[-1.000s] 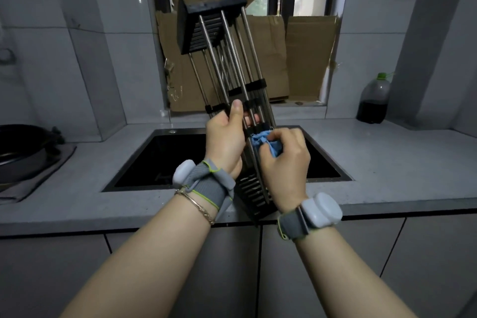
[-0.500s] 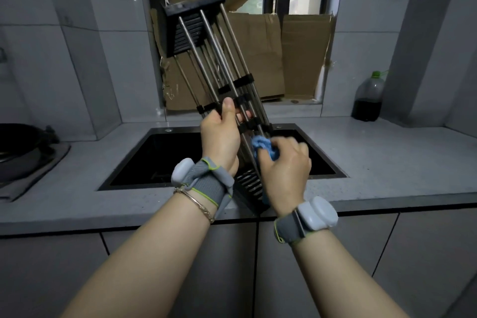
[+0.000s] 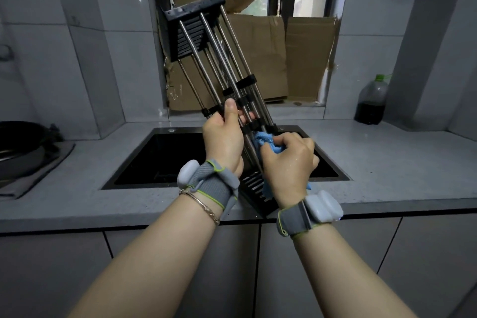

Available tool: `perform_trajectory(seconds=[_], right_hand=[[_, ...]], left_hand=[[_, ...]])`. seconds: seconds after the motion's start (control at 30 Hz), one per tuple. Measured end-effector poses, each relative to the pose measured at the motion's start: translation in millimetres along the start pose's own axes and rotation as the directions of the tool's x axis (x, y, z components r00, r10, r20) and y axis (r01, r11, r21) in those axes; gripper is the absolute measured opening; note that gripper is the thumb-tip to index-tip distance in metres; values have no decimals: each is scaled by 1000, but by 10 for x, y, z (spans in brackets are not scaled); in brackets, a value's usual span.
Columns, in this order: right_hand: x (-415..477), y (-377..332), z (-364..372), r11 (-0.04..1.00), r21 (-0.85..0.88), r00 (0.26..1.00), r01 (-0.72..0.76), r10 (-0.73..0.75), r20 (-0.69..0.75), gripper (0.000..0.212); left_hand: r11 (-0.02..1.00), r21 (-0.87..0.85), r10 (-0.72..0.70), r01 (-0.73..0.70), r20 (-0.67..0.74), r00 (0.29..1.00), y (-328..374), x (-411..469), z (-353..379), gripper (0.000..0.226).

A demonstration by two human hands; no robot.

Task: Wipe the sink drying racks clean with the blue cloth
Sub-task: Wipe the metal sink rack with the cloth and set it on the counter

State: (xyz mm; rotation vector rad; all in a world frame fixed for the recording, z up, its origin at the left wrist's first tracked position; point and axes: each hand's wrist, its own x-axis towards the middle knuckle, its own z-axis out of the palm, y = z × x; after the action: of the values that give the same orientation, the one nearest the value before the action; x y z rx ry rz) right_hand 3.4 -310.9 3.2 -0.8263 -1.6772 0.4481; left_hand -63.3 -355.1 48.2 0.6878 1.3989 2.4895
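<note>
A drying rack (image 3: 222,59) of steel rods with black end blocks stands tilted over the black sink (image 3: 160,160), top end leaning left toward the window, bottom end resting at the counter's front edge. My left hand (image 3: 224,141) grips the rods near their middle, thumb up along them. My right hand (image 3: 290,165) holds a crumpled blue cloth (image 3: 265,143) pressed against the lower rods, just right of my left hand. A bit of the cloth hangs below my right palm.
A dark pan (image 3: 20,147) sits on a grey mat at the left of the grey counter (image 3: 387,162). A plastic bottle (image 3: 371,100) of dark liquid stands at the back right. Cardboard (image 3: 260,59) covers the window behind the sink.
The rack's top end has tilted slightly more to the left. My right hand with the cloth has shifted a little down along the rods.
</note>
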Motion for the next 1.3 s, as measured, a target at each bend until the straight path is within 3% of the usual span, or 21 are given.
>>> perform_trajectory(seconds=[0.17,0.3,0.37,0.43,0.53,0.67,0.77,0.87,0.97,1.07,1.2,1.3], right_hand=[[-94,305,-164,969,-245,978,-39,88,190,16],[-84,414,-198,963,-271,956,-4,83,280,16],[-93,415,-188,991,-133,973,26,6,229,16],[-137,357,-206,998,2,994,64,-64,86,16],[-164,163,-191,976,-31,976,215,-216,-34,25],[-57,-129,-123,935,-201,955,294,-279,99,21],[9,-295,-91,908,-228,936,351,-339,93,10],[26,-280,-93,896,-254,926,365,-320,201,14],[-87,-23,-142,864,-344,923,367,-292,251,10],[-255,238,-191,834,-421,921,357,-237,310,24],[-222,194,-162,835,-433,928,340,-222,299,18],[-80,-91,-75,873,-337,930,352,-285,233,11]], left_hand=[[999,-27,-22,19,-92,996,4,170,-47,41],[1000,-12,-18,17,-69,997,-45,159,-55,41],[999,-9,-41,40,-57,998,-4,138,-55,38],[996,-41,-79,77,-54,995,32,147,-74,33],[993,-73,-92,88,-51,994,44,121,-64,31],[995,-59,-83,79,-72,994,-3,68,-42,35],[999,-9,-52,51,-45,998,25,25,-16,37],[999,17,-34,34,1,999,14,44,-14,34],[999,-18,-49,48,-60,997,13,140,-67,32],[996,-16,-89,88,-100,991,9,205,-114,33],[999,15,-28,29,-77,997,-45,174,-93,36],[999,40,-3,5,-51,999,-65,60,-2,33]])
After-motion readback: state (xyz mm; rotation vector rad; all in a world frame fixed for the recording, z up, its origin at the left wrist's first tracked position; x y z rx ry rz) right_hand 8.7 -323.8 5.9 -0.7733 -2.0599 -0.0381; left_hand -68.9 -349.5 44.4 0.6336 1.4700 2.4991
